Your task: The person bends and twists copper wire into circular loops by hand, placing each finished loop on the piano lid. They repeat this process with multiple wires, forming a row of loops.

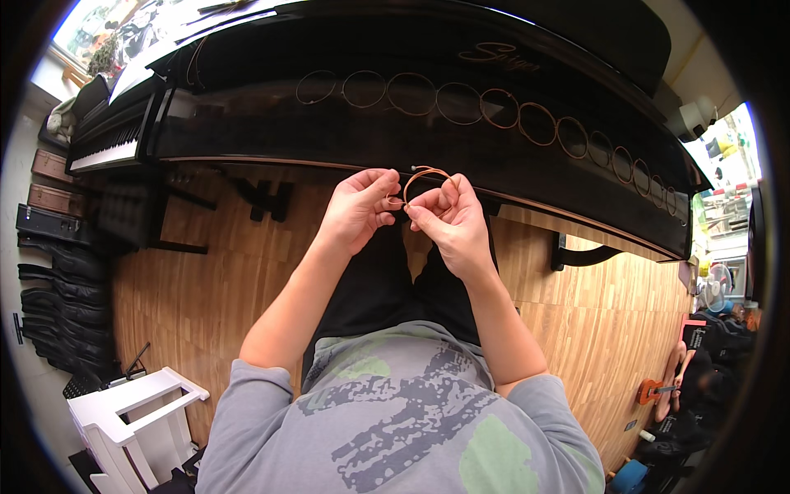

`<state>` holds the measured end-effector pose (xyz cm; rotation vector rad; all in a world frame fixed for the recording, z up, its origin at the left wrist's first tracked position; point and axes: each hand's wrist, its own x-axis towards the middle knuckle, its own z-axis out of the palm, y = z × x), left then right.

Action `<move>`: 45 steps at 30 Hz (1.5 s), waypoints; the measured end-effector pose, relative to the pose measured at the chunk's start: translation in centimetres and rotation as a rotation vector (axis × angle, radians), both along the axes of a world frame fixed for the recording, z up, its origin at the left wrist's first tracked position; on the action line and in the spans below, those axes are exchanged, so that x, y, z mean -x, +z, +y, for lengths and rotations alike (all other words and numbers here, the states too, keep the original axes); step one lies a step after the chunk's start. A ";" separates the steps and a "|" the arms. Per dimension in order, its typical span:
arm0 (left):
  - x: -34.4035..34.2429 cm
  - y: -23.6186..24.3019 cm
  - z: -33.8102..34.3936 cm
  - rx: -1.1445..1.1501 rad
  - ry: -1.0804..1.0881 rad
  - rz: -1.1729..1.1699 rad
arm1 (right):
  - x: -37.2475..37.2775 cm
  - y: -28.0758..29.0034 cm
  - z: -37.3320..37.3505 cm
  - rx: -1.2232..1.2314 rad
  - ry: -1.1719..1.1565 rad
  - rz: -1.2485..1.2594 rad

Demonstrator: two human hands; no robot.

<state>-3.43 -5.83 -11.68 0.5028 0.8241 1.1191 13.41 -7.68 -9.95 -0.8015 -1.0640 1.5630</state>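
Across the front of a black piano (271, 123), gold script lettering (499, 56) is running near the right end, and a row of thin rings (536, 104) is curving along the dark panel beneath it. At the far left, two brown cases (54, 165) are sitting one above the other, with their contents staying hidden from this view.

Just in front of the piano's lower edge, a coppery coil (426, 170) is hanging between the two hands, above the person's lap. The right hand (448, 221) is pinching it — thumb and fingers closing narrowly on its lower side. The left hand (362, 210) is facing it from the other side, fingers curling close to a small loop of the wire; the gap there is looking narrow, but whether those fingertips are gripping is too small to tell. The coil's arc is rising above the right thumb — one grey tip is showing at its upper left.
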 end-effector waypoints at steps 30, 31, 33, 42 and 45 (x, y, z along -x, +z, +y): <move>2.5 0.5 0.8 -0.119 -0.447 -0.068 | -1.1 -1.3 0.3 0.164 0.316 -0.282; 2.5 0.9 0.7 -0.128 -0.440 -0.055 | -1.1 -1.3 0.3 0.160 0.312 -0.282; 2.5 1.6 0.6 -0.174 -0.442 0.032 | -1.0 -1.3 0.1 0.152 0.305 -0.283; 0.5 3.8 -1.5 -0.555 -0.280 0.747 | -1.1 -1.5 0.1 0.114 0.234 -0.363; -0.5 4.6 -2.1 -0.703 -0.193 1.149 | -0.6 -1.4 -0.3 0.037 0.170 -0.444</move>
